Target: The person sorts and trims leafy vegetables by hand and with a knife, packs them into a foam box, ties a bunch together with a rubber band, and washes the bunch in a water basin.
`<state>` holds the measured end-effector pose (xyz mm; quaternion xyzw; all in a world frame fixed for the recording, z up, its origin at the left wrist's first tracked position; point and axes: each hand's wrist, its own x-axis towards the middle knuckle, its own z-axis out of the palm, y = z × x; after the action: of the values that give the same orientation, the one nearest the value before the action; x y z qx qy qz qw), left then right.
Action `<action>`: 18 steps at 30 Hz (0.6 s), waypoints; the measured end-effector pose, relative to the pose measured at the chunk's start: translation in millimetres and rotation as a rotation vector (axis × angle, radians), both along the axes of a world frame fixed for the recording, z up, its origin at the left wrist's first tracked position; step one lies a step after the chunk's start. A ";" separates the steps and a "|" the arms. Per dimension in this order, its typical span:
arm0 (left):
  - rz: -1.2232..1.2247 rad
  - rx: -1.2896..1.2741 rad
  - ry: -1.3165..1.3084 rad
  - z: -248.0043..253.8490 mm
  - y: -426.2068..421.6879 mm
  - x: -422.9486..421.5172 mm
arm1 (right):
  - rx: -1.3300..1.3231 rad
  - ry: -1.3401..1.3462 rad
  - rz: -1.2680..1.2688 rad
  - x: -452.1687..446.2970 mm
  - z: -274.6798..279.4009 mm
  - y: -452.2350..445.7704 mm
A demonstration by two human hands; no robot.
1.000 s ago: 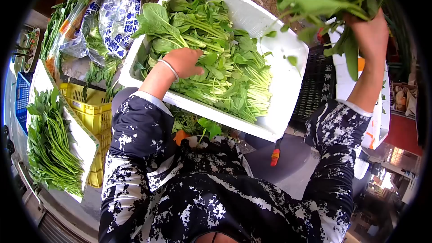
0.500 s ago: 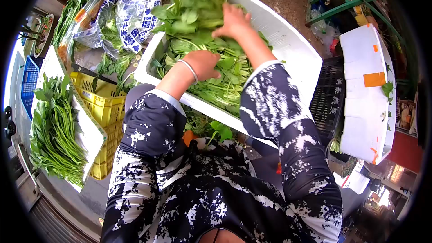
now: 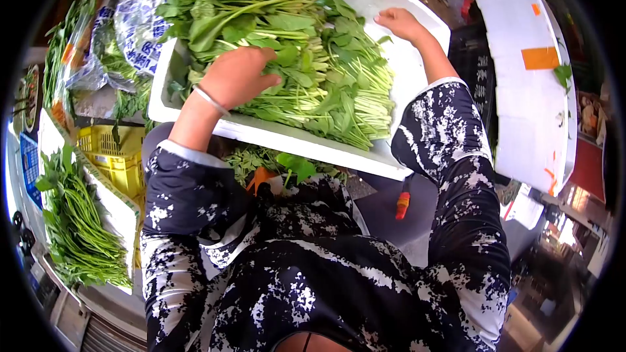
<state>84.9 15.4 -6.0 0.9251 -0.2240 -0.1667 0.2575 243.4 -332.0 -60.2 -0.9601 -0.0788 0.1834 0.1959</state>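
Observation:
Leafy greens (image 3: pixel 306 85) with pale stems lie layered in a white foam box (image 3: pixel 287 146) in front of me. My left hand (image 3: pixel 240 73), a bangle at its wrist, is over the greens near the box's left side; its thumb stands apart from the bent fingers and nothing shows between them. To the right, my right hand (image 3: pixel 399 23) is above the bare inner part of the box, beside the leaf tips. Its fingers are loosely bent with nothing visible in them.
At left, a bundle of long-stemmed greens (image 3: pixel 81 221) lies on a white foam piece beside a yellow crate (image 3: pixel 117 156). Printed plastic bags (image 3: pixel 140 16) are at upper left. A white foam box (image 3: pixel 521 85) stands right. A red-and-yellow handle (image 3: pixel 403 205) shows below the box.
The blurred bunch of greens at the top now lies still in the box. My right hand has moved right, off the greens; my left hand has shifted left. The view has shifted too.

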 end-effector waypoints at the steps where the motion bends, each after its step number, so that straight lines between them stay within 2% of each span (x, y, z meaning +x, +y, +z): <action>1: 0.009 -0.020 0.062 4.9 -7.5 0.4 | -0.030 0.137 -0.044 -9.8 -5.7 -22.3; 2: -0.015 -0.016 0.073 -0.8 -18.3 0.5 | -0.012 0.136 -0.087 -21.5 -18.0 -40.3; 4: 0.007 -0.550 0.598 -20.6 -42.8 -7.9 | -0.115 0.180 0.023 -34.0 -34.1 -63.4; 5: -0.009 -0.609 0.725 -25.4 -61.1 -12.8 | -0.109 0.202 0.006 -39.5 -44.3 -71.2; 6: 0.018 -0.507 0.866 -19.7 -80.9 -17.3 | -0.147 0.149 0.010 -42.1 -54.7 -72.4; 8: -0.149 -0.349 1.058 -38.0 -117.9 -20.2 | -0.172 0.096 -0.001 -41.3 -71.4 -68.5; 10: -0.300 -0.186 1.054 -62.9 -153.8 -20.0 | -0.073 0.136 0.031 -38.1 -76.5 -57.8; 11: -0.301 -0.175 1.063 -74.9 -167.0 -21.5 | -0.063 0.143 0.024 -37.3 -80.4 -53.2; 14: -0.417 -0.096 0.929 -92.3 -197.2 -19.1 | -0.117 0.147 -0.006 -30.2 -88.8 -43.6; 16: -0.595 0.284 0.764 -93.9 -209.7 -18.2 | -0.176 0.178 0.023 -29.5 -93.8 -41.0; 18: -0.596 0.270 0.776 -105.2 -210.3 -22.3 | -0.183 0.192 0.049 -29.7 -100.1 -47.1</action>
<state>62.6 -194.9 -111.2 0.7158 -0.3427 -0.5919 0.1412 213.7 -379.1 -160.3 -0.9498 -0.0658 0.2855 0.1094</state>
